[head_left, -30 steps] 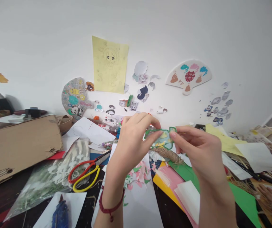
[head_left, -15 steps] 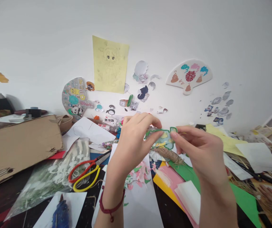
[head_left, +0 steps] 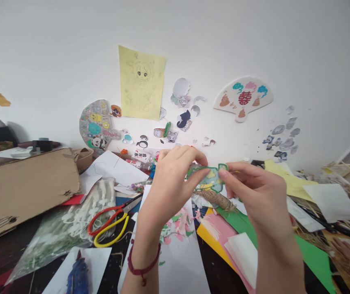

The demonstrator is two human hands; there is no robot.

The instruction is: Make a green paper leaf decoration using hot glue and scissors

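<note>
1. Head view, middle of the frame: from where I'm standing, a small, thin, pale-blue piece with a green outline and yellow patches point(head_left: 216, 180) is up between two bare hands, in front of the wall and above the clutter. The left hand point(head_left: 170, 181) has its thumb and forefinger closed on the piece's upper edge, the thumb lying over its face; the other fingers are curled out of sight. The right hand point(head_left: 259, 190) pinches the small green-edged tab at the upper right corner between thumb and fingertips.

2. To my eye it's next to weightless, flat and a bit see-through, like film or stiffened paper. I'd expect it to bend easily and perhaps slide if the fingers are smooth. That narrow tab looks the weakest spot, so a light pinch on the broader outlined rim seems kinder. Whether the surface is tacky I can't tell.

3. Just below the piece in the picture is a bundle of brown twine point(head_left: 218, 200); lower, pink and green paper scraps point(head_left: 179, 230) lie on a long white sheet point(head_left: 184, 269). Left of centre are scissors with red and yellow handles point(head_left: 124, 211), and at lower left a blue tool with a pointed tip point(head_left: 78, 277).
</note>
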